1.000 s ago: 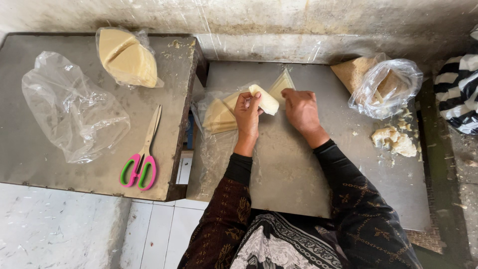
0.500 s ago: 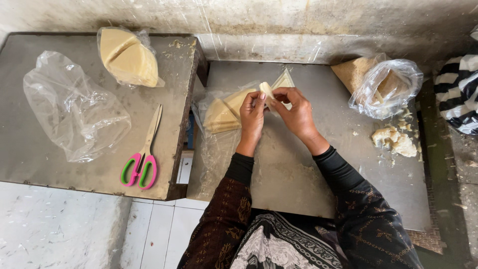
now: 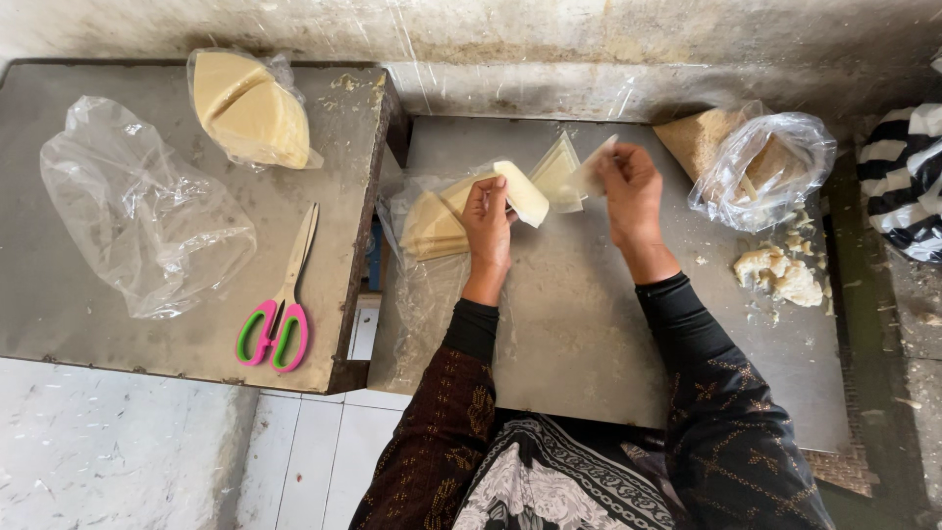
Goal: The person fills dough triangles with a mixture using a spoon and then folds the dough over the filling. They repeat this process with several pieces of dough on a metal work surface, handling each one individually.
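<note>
head view: we're pinching a pale folded wrapper piece (image 3: 521,192) in our left hand (image 3: 488,218), fingers curled tight around it. our right hand (image 3: 631,185) is gripping 1 thin sheet (image 3: 592,173) just beside it. both are hovering over the wrapper stack (image 3: 435,223) on the metal table (image 3: 579,334), scissors (image 3: 280,312) lying well apart.

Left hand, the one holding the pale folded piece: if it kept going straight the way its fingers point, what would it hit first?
The left hand points toward the wall. Just past its fingertips lies the wrapper stack on its plastic; probably that comes first, though height above it is unclear.
</note>
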